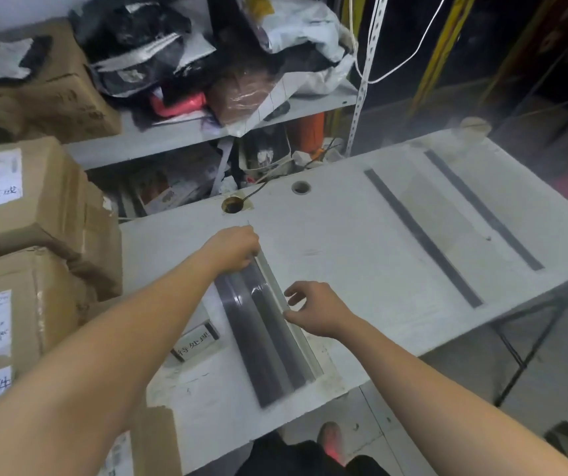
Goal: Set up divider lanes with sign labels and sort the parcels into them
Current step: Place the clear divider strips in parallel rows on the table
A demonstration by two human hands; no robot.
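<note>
A person stands at a white table [361,255] in a crowded stockroom, one shoe [332,441] showing below its near edge, and fits a divider [262,338] on the table's left part. The divider, a clear upright panel on dark base strips, runs from the near edge away toward the back. The left hand [237,247] grips its far end with curled fingers. The right hand [313,309] is half open at the middle of its right side, thumb tip on the clear rim, fingers curved and spread above it; whether it pinches the rim cannot be told.

The job looks to be in its early part. One sign [196,341] lies flat on the table just left of the divider, not yet stood up. Further right, two dark strips [423,238] lie parallel and well apart, marking lanes, with no panels on them. No parcel is on the table: labelled cardboard boxes [35,201] wait stacked at the left, so the sorting seems not to have begun.

Two round holes [300,187] pierce the tabletop's back edge. Behind, a grey metal shelf [186,132] is heaped with bags [138,46] and wrapped goods.
</note>
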